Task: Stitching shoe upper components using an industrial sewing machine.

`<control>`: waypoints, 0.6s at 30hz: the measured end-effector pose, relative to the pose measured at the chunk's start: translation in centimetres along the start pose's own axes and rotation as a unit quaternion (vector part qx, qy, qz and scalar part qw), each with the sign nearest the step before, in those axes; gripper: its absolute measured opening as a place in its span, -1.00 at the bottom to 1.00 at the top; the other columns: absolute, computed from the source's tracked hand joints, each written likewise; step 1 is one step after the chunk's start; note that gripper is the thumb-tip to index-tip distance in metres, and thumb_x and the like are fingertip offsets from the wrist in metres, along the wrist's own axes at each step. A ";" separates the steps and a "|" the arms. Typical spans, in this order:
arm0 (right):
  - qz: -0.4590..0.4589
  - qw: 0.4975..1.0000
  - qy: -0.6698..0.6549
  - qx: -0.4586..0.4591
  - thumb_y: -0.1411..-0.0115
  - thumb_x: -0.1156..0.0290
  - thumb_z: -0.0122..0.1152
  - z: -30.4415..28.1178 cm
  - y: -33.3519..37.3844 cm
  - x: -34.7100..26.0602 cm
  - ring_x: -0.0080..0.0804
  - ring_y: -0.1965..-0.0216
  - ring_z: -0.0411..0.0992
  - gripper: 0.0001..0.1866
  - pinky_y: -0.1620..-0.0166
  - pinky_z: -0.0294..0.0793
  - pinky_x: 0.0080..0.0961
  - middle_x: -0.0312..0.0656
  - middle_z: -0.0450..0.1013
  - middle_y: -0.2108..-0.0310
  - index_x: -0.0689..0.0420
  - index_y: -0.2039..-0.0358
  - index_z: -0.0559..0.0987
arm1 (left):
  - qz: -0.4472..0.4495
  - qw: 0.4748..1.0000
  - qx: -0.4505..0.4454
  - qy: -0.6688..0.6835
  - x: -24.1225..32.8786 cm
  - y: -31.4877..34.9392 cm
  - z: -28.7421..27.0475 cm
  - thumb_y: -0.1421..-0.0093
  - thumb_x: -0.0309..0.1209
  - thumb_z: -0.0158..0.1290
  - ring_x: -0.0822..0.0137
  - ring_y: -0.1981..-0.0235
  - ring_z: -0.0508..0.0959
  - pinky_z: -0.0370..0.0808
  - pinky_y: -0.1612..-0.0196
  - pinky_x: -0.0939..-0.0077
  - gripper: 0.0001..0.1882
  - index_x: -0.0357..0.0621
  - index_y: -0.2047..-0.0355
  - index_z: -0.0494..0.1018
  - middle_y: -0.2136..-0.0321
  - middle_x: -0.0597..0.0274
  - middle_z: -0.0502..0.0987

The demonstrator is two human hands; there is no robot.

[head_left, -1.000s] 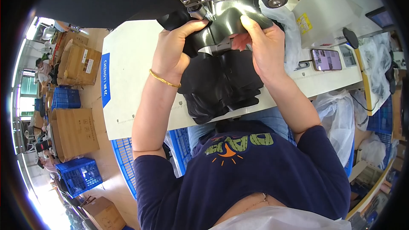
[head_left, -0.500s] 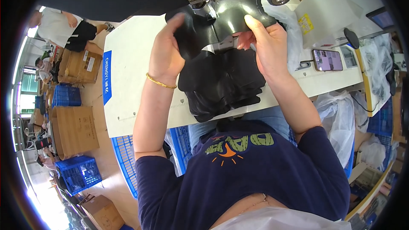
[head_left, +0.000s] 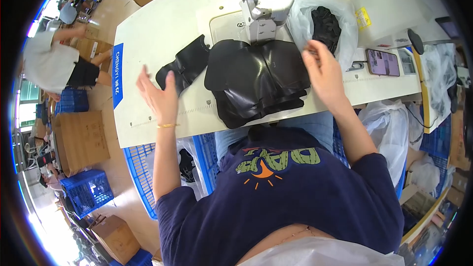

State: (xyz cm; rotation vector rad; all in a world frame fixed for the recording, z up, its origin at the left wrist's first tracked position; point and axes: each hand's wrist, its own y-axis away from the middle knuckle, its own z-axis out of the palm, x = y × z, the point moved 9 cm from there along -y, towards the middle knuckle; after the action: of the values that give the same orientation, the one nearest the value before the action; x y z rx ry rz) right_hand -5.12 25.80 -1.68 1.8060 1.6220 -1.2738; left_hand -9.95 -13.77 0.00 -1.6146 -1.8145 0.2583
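A stack of black, glossy, leather-like sheets point(head_left: 256, 81) lies on the white table before me, the top one wide with a seam-like line down it. Left of the stack, a smaller black piece point(head_left: 191, 60) rests flat on the table. My left hand point(head_left: 161, 97) hovers by that piece's near end, fingers apart and holding nothing. Over at the stack's right edge is my right hand point(head_left: 322, 74), empty, its fingers loosely curved and apart from the thumb. Just behind the stack stands the sewing machine's metal post point(head_left: 261, 24).
A clear plastic bag point(head_left: 298, 17) with black pieces sits right of the machine. Farther right, a phone point(head_left: 383, 63) lies on the table point(head_left: 143, 34). Blue baskets point(head_left: 140, 167) stand below its near edge. At far left are cardboard boxes point(head_left: 81, 140) and a person point(head_left: 51, 64).
My hands have let go of the black piece they held up at the machine and moved apart. A black piece now lies on the table's left. The view has shifted; the person has moved.
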 end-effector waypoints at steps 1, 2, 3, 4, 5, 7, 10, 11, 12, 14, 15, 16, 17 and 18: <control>-0.014 1.000 0.013 -0.009 -0.17 0.29 0.16 0.6 0.1 -0.8 -0.24 0.32 0.47 -0.60 0.23 0.45 -0.44 0.00 0.46 0.21 0.27 0.06 0.42 | -0.039 0.974 -0.110 0.195 1.2 0.8 1.6 -0.23 -0.39 0.02 0.26 -0.03 0.36 0.33 -0.06 0.37 -0.53 -0.32 -0.10 0.22 0.02 -0.01 0.37; -0.028 0.999 0.027 -0.017 -0.15 0.26 0.18 0.9 0.4 -2.0 -0.19 0.31 0.46 -0.57 0.21 0.45 -0.40 0.01 0.46 0.21 0.27 0.06 0.42 | -0.077 0.896 -0.216 0.380 3.3 2.2 3.0 -0.25 -0.37 -0.01 0.26 -0.05 0.34 0.28 -0.10 0.37 -0.52 -0.32 -0.11 0.21 0.02 0.01 0.36; -0.036 0.998 0.037 -0.029 -0.12 0.22 0.21 1.0 0.6 -3.2 -0.11 0.24 0.43 -0.53 0.13 0.41 -0.33 0.02 0.44 0.21 0.29 0.06 0.41 | -0.065 0.870 -0.245 0.423 5.5 3.3 3.1 -0.29 -0.31 -0.06 0.30 -0.07 0.33 0.25 -0.13 0.38 -0.51 -0.32 -0.14 0.18 -0.01 0.03 0.36; -0.099 0.993 0.069 -0.013 -0.08 0.21 0.25 1.0 0.8 -4.3 -0.05 0.16 0.38 -0.47 0.04 0.36 -0.27 0.03 0.42 0.17 0.29 0.04 0.39 | -0.054 0.840 -0.273 0.466 7.5 4.3 3.4 -0.33 -0.26 -0.12 0.34 -0.08 0.32 0.21 -0.17 0.40 -0.50 -0.33 -0.16 0.15 -0.04 0.04 0.35; -0.141 0.986 0.086 -0.005 -0.05 0.21 0.27 1.0 1.3 -5.8 -0.04 0.13 0.36 -0.45 0.02 0.34 -0.26 0.02 0.40 0.15 0.29 0.03 0.38 | -0.066 0.824 -0.301 0.475 8.8 5.5 3.8 -0.32 -0.26 -0.11 0.31 -0.07 0.33 0.23 -0.15 0.43 -0.51 -0.34 -0.14 0.17 0.00 0.06 0.37; -0.192 0.974 0.121 -0.014 0.00 0.18 0.30 1.5 2.4 -8.4 -0.03 0.08 0.32 -0.38 0.00 0.32 -0.25 -0.01 0.36 0.10 0.27 0.01 0.36 | -0.089 0.818 -0.313 0.475 8.9 7.2 5.3 -0.27 -0.26 -0.02 0.28 -0.07 0.31 0.23 -0.14 0.45 -0.46 -0.34 -0.14 0.16 0.01 0.05 0.36; -0.188 0.970 0.150 -0.035 0.01 0.15 0.32 2.1 2.6 -7.8 -0.07 0.10 0.34 -0.39 0.03 0.34 -0.27 -0.02 0.37 0.10 0.27 0.03 0.39 | -0.134 0.810 -0.316 0.476 9.8 6.8 5.1 -0.19 -0.27 0.10 0.21 -0.08 0.30 0.21 -0.15 0.39 -0.37 -0.34 -0.15 0.14 -0.03 -0.03 0.30; -0.197 0.972 0.130 -0.015 0.02 0.16 0.33 1.5 2.2 -7.7 -0.09 0.14 0.35 -0.41 0.06 0.36 -0.28 -0.03 0.39 0.14 0.26 0.06 0.41 | -0.055 0.867 -0.222 0.443 9.8 5.4 3.6 -0.08 -0.31 0.22 0.12 -0.06 0.31 0.23 -0.14 0.36 -0.28 -0.32 -0.16 0.13 -0.03 -0.09 0.26; -0.203 0.973 0.110 0.006 0.02 0.17 0.33 0.6 1.6 -7.1 -0.10 0.19 0.37 -0.44 0.08 0.37 -0.29 -0.03 0.40 0.17 0.24 0.08 0.43 | -0.056 0.866 -0.223 0.444 10.2 5.3 3.4 -0.08 -0.31 0.22 0.12 -0.06 0.31 0.23 -0.14 0.36 -0.28 -0.32 -0.16 0.13 -0.03 -0.09 0.26; -0.178 0.978 0.054 0.093 -0.03 0.29 0.29 -3.0 -0.7 -5.3 -0.19 0.34 0.40 -0.69 0.26 0.38 -0.33 -0.13 0.44 0.35 0.17 0.25 0.50 | 0.042 0.956 -0.051 0.284 11.3 3.7 -1.1 0.01 -0.34 0.27 0.05 -0.06 0.29 0.24 -0.12 0.30 -0.23 -0.30 -0.15 0.16 -0.02 -0.06 0.26; -0.145 0.977 0.092 0.127 -0.04 0.37 0.26 -4.2 -1.9 -3.9 -0.26 0.39 0.40 -0.82 0.32 0.35 -0.34 -0.21 0.44 0.46 0.14 0.35 0.52 | 0.077 0.952 -0.071 0.288 11.4 3.4 -1.0 0.11 -0.35 0.32 0.03 0.00 0.29 0.26 -0.06 0.26 -0.31 -0.27 -0.02 0.28 0.09 0.00 0.31; -0.129 0.978 0.140 0.089 -0.04 0.38 0.25 -4.4 -3.3 -2.4 -0.26 0.41 0.40 -0.84 0.35 0.34 -0.34 -0.22 0.43 0.50 0.14 0.39 0.52 | 0.075 0.953 -0.069 0.286 11.6 3.3 -1.5 0.11 -0.35 0.32 0.03 0.00 0.29 0.26 -0.06 0.26 -0.31 -0.27 -0.02 0.28 0.09 0.00 0.31; -0.116 0.975 0.184 0.047 -0.03 0.38 0.25 -4.2 -4.4 -1.1 -0.27 0.43 0.40 -0.87 0.37 0.33 -0.35 -0.23 0.43 0.54 0.13 0.43 0.52 | 0.111 0.958 -0.119 0.237 12.7 3.6 -1.3 0.15 -0.35 0.34 0.04 0.06 0.30 0.26 -0.01 0.25 -0.38 -0.25 0.09 0.32 0.15 0.03 0.32; -0.122 0.975 0.178 0.042 -0.03 0.38 0.25 -4.3 -4.6 -0.6 -0.27 0.43 0.40 -0.87 0.37 0.33 -0.35 -0.23 0.43 0.54 0.13 0.43 0.52 | 0.145 0.957 -0.169 0.187 13.7 4.0 -0.9 0.18 -0.34 0.35 0.05 0.12 0.30 0.26 0.03 0.24 -0.45 -0.23 0.19 0.37 0.22 0.06 0.33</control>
State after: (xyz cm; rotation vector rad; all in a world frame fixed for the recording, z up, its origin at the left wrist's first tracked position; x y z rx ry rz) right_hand -7.82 29.93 2.25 2.0262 2.0667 -1.1806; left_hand -6.15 -0.42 3.25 -2.0092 -1.3828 -0.2319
